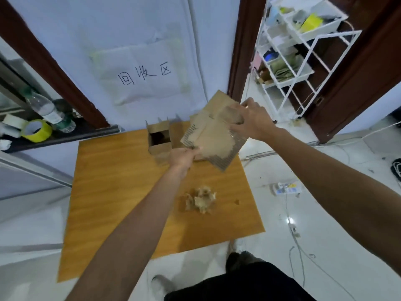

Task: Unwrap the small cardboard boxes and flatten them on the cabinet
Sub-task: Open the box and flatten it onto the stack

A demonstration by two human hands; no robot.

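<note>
A flattened brown cardboard box [213, 135] hangs tilted in the air above the far right part of the wooden cabinet top [121, 183]. My left hand [183, 156] pinches its lower left corner. My right hand [249, 120] grips its upper right part, fingers curled over the edge. An open small cardboard box [159, 137] stands upright on the cabinet at the far middle, flaps up, just left of the held piece. A crumpled wad of peeled tape [201, 200] lies on the cabinet nearer to me.
A white wall with a taped paper sign [144, 74] rises behind the cabinet. On a ledge to the left stand a plastic bottle [46, 108] and a yellow tape roll [36, 129]. A white wire rack [299, 51] stands at right. Cables and a power strip [286, 188] lie on the floor.
</note>
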